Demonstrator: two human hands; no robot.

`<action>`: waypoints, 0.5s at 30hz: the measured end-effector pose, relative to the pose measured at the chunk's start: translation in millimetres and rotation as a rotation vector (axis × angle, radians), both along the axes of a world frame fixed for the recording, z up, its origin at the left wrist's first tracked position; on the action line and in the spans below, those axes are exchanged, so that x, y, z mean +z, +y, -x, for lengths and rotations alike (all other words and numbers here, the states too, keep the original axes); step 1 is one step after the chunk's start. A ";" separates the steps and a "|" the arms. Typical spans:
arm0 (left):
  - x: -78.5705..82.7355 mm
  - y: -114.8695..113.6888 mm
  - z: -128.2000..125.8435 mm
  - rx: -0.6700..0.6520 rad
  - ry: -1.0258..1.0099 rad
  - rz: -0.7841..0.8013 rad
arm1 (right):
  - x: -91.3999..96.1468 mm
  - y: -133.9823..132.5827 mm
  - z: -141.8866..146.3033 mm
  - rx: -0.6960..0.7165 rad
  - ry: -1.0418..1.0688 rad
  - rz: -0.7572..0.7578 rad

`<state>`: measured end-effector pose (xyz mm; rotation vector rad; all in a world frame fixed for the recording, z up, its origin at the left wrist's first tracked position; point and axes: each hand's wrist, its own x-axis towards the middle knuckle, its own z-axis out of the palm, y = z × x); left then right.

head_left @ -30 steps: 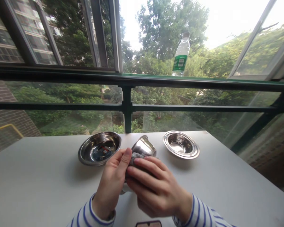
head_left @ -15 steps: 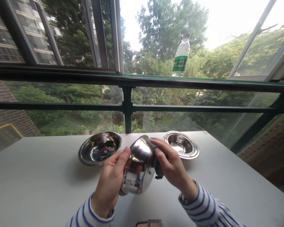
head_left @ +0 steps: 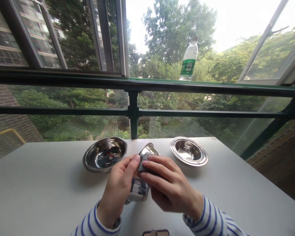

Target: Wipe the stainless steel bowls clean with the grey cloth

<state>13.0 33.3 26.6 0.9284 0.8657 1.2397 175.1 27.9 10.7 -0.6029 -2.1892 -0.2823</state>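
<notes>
A shiny stainless steel bowl (head_left: 139, 189) is tilted on its side above the table, its outer wall turned toward me. My left hand (head_left: 119, 186) grips its left rim, thumb on top. My right hand (head_left: 170, 182) presses a dark grey cloth (head_left: 144, 163) against the bowl's outer side, fingers laid over it. Much of the bowl is hidden behind both hands. Behind my left hand stands a wide steel basin (head_left: 88, 160). Farther right is a smaller wide-rimmed steel bowl (head_left: 202, 159).
The white table (head_left: 51, 190) reaches a dark green railing (head_left: 134, 113) with glass panels. A plastic bottle (head_left: 188, 65) with a green label stands on the top rail. A dark-edged object, perhaps a phone (head_left: 162, 233), lies partly visible at the near edge.
My right hand has moved left with the cloth, from the bowl's right edge onto the outer wall facing me. My left hand keeps its hold with little movement.
</notes>
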 end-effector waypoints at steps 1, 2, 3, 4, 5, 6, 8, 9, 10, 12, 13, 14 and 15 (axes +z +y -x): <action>-0.1 -0.4 -0.9 -0.015 0.040 -0.005 | -0.3 2.5 -1.3 -0.015 0.046 0.036; -0.3 -0.7 -1.8 -0.017 0.074 -0.012 | -0.5 4.4 -2.2 -0.043 0.109 0.081; -0.6 -0.8 -2.5 -0.002 0.100 -0.022 | -0.4 5.5 -2.8 -0.079 0.178 0.130; -1.3 -0.7 -2.7 0.017 0.119 -0.036 | 0.0 5.4 -2.7 -0.112 0.236 0.172; -2.2 -0.4 -2.5 0.036 0.133 -0.054 | 0.8 4.3 -2.0 -0.135 0.273 0.199; -3.4 -0.1 -1.7 0.041 0.151 -0.076 | 1.8 2.2 -0.9 -0.140 0.281 0.208; -6.1 0.3 1.0 0.039 0.184 -0.120 | 4.1 -2.6 1.7 -0.095 0.207 0.181; -7.3 0.1 2.5 0.036 0.198 -0.142 | 5.0 -4.1 2.5 -0.059 0.155 0.157; -8.0 -0.3 3.6 0.033 0.210 -0.159 | 5.6 -4.4 2.4 -0.033 0.122 0.137; -8.1 -2.4 4.2 0.030 0.225 -0.173 | 5.5 -0.8 -0.2 -0.039 0.152 0.132; -7.5 -3.8 3.3 0.037 0.225 -0.169 | 4.8 2.3 -2.4 -0.078 0.213 0.159; -6.5 -5.3 1.9 0.050 0.219 -0.159 | 4.1 5.5 -4.6 -0.131 0.288 0.199; -5.2 -6.8 0.2 0.068 0.208 -0.145 | 3.4 7.9 -6.2 -0.182 0.355 0.242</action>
